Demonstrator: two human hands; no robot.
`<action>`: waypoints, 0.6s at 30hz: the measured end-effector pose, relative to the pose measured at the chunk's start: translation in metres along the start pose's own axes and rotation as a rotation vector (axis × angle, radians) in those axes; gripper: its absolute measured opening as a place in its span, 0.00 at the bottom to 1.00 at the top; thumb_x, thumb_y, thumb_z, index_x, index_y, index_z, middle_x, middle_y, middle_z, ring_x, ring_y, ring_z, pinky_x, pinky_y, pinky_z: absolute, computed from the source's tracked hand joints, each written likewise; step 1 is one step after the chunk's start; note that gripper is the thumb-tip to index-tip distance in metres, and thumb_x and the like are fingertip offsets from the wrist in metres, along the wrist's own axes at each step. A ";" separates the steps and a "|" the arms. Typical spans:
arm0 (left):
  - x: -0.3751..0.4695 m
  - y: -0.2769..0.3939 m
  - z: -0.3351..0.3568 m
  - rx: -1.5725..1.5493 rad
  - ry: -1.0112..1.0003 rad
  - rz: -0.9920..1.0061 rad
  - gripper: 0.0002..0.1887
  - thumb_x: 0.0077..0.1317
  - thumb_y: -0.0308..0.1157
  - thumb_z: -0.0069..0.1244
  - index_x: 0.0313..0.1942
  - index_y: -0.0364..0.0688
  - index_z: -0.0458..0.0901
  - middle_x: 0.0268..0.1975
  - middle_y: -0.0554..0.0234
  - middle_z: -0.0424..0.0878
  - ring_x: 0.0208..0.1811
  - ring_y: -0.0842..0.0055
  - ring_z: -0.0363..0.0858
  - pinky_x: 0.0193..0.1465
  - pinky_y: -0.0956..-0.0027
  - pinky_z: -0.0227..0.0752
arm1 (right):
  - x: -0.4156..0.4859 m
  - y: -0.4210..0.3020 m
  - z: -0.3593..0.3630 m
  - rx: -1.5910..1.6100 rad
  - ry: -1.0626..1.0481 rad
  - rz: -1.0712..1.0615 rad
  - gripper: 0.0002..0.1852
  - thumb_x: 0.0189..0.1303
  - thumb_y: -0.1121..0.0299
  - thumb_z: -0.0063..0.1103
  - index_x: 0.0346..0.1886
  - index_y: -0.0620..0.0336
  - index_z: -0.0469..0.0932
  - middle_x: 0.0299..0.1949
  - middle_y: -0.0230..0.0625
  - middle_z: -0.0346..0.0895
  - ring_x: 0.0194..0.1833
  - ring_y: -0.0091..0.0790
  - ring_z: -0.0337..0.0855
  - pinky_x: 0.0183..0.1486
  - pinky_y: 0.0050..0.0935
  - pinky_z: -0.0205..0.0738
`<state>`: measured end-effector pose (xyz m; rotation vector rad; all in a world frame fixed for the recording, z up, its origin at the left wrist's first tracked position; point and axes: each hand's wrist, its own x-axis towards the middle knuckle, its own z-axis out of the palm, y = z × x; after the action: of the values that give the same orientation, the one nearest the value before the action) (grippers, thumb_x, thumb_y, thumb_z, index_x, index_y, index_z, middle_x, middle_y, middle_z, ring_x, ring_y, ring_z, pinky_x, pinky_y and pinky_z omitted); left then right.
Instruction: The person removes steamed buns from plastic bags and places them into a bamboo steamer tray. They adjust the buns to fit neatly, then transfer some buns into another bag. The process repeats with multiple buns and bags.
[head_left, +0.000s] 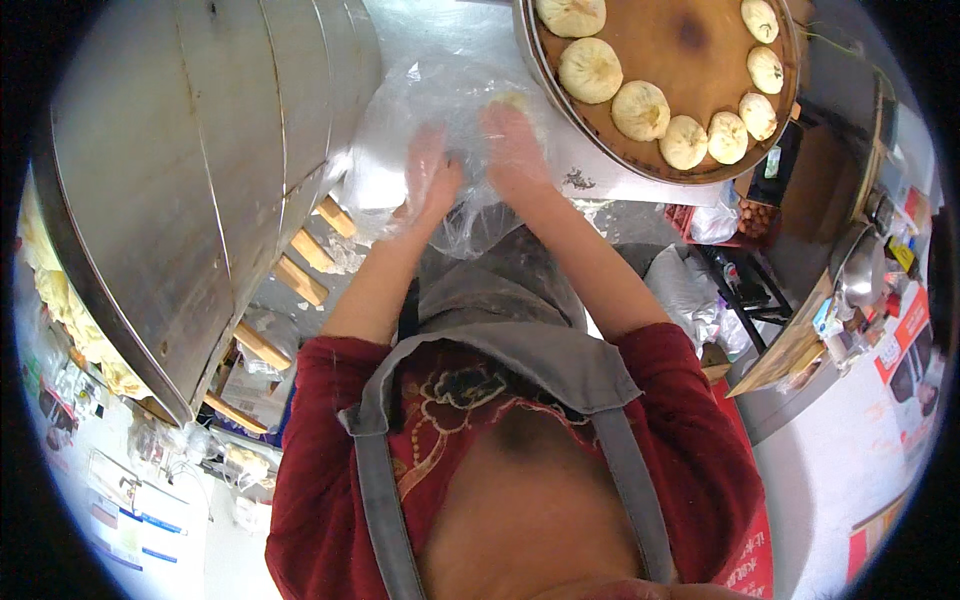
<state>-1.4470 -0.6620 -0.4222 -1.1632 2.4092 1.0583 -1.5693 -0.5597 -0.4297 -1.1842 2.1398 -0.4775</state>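
Note:
A thin clear plastic bag (480, 217) spreads over both my hands above a pale worktop. The fingers of my left hand (435, 180) are curled on a gathered part of the bag. My right hand (516, 146) is behind or inside the film, which blurs its fingers. Near its fingertips a small yellowish patch shows through, too hazy to name. To the right of my hands stands a round steamer tray (675, 82) with a brown base. Several pleated steamed buns (590, 70) lie along its rim, some with dark filling showing.
Close on my left rises a large banded metal cylinder (247, 112) with wooden handles (300, 280) sticking out. Pale yellow dough-like pieces (75, 315) lie beyond its far rim. At right are a red crate (679, 219), white bags (675, 285), a black metal frame (739, 296) and a cluttered counter (787, 330).

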 end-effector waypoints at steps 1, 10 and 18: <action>0.003 0.005 -0.005 -0.090 -0.034 -0.006 0.33 0.59 0.33 0.50 0.64 0.32 0.62 0.66 0.36 0.62 0.70 0.48 0.56 0.72 0.53 0.49 | 0.005 0.001 0.006 -0.056 0.091 -0.073 0.33 0.54 0.77 0.52 0.67 0.60 0.61 0.64 0.54 0.60 0.67 0.55 0.57 0.69 0.43 0.53; 0.065 0.027 0.002 -0.113 -0.069 0.091 0.30 0.67 0.37 0.42 0.66 0.31 0.60 0.65 0.34 0.63 0.70 0.47 0.55 0.73 0.54 0.45 | 0.013 0.023 -0.020 -0.265 0.192 -0.052 0.28 0.52 0.74 0.56 0.60 0.62 0.67 0.52 0.53 0.69 0.56 0.55 0.68 0.58 0.49 0.65; 0.094 0.007 0.009 0.722 -0.145 0.507 0.19 0.65 0.36 0.43 0.53 0.35 0.75 0.68 0.44 0.61 0.69 0.38 0.53 0.72 0.39 0.39 | 0.013 0.023 -0.029 0.408 -0.154 0.107 0.34 0.46 0.65 0.67 0.60 0.56 0.69 0.53 0.52 0.72 0.57 0.49 0.71 0.55 0.44 0.68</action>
<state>-1.5134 -0.7062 -0.4728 -0.2381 2.6579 0.2740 -1.6085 -0.5587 -0.4261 -0.8437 1.8499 -0.7105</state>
